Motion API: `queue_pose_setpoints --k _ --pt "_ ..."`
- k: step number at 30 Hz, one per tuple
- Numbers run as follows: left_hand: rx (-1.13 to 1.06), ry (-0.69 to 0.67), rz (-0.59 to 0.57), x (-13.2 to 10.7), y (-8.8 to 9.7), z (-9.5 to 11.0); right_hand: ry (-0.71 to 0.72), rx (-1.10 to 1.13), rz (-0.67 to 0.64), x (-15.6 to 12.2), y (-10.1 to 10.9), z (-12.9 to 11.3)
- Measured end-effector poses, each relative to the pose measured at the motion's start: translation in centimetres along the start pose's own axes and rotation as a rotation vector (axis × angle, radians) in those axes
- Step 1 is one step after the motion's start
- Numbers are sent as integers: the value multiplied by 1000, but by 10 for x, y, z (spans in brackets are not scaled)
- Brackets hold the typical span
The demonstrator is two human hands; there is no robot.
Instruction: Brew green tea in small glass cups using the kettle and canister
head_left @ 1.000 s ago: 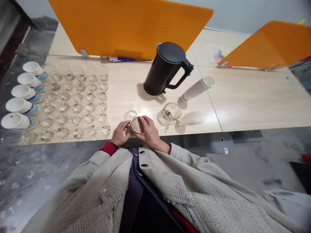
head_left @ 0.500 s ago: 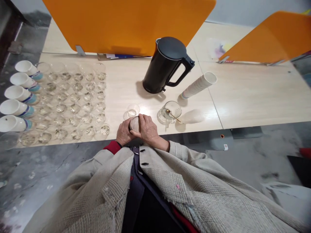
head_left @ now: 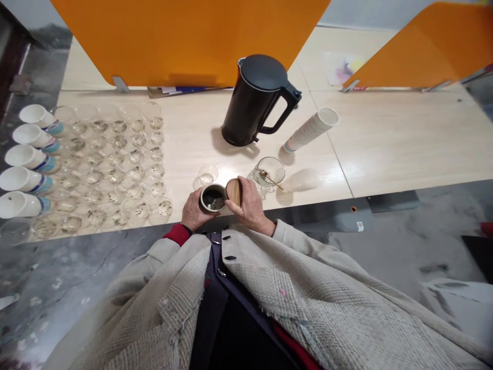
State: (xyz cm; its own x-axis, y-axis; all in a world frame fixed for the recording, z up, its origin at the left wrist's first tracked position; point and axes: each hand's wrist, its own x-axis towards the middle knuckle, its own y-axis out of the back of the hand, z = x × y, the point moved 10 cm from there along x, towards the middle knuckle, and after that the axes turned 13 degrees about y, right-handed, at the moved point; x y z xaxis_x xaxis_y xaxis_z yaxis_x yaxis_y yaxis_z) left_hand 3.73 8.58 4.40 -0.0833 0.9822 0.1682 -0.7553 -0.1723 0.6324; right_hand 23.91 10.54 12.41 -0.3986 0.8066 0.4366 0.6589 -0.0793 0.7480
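Note:
My left hand (head_left: 191, 212) is wrapped round a small round jar (head_left: 212, 198) at the table's near edge. The jar stands uncovered and shows dark loose tea inside. My right hand (head_left: 251, 206) grips the jar's wooden lid (head_left: 233, 191), held tilted just to the right of the jar's mouth. A small clear cup (head_left: 208, 175) stands on the table just beyond the jar. A glass cup (head_left: 270, 171) with a gold spoon in it stands to the right of my right hand.
A black electric kettle (head_left: 254, 100) stands behind the cups. A stack of white paper cups (head_left: 310, 130) lies on its side to its right. Rows of clear cups (head_left: 115, 159) holding tea leaves fill the left, with white cups (head_left: 26, 159) along the far left. Orange dividers (head_left: 185, 36) stand at the back.
The lid was on the jar under both hands. My right hand has lifted it off to the right, and the dark contents now show.

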Motion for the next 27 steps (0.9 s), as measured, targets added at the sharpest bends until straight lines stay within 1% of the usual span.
queue_pose_setpoints --k 2,4,8,12,14,15,17,19,21,23,25,27 --pt "-2 -10 4 0 0 0 -65 -46 -10 -14 0 19" --pt "0 -10 7 0 0 1 -125 -81 -33 -27 -4 37" --pt "2 14 14 0 1 1 -185 -134 -111 -41 -22 62" --pt "-18 22 21 0 3 2 -162 -149 -223 -43 -41 70" --pt "-19 24 13 0 2 2 -132 -143 -236 -43 -41 66" --pt "-17 24 6 0 2 2 -122 -137 -225 -43 -37 64" --pt "-16 24 2 0 2 2 -126 -115 -173 -47 -21 58" --pt "-19 28 -1 1 3 1 -182 -60 -94 -55 -1 55" --pt "-21 36 -7 1 3 1 -315 42 3 -68 18 61" --pt "-23 39 -13 2 3 0 -501 185 121 -85 31 74" --pt "-30 29 -7 2 4 0 -668 337 253 -98 37 89" --pt "-39 18 2 3 5 -1 -756 442 376 -103 41 101"
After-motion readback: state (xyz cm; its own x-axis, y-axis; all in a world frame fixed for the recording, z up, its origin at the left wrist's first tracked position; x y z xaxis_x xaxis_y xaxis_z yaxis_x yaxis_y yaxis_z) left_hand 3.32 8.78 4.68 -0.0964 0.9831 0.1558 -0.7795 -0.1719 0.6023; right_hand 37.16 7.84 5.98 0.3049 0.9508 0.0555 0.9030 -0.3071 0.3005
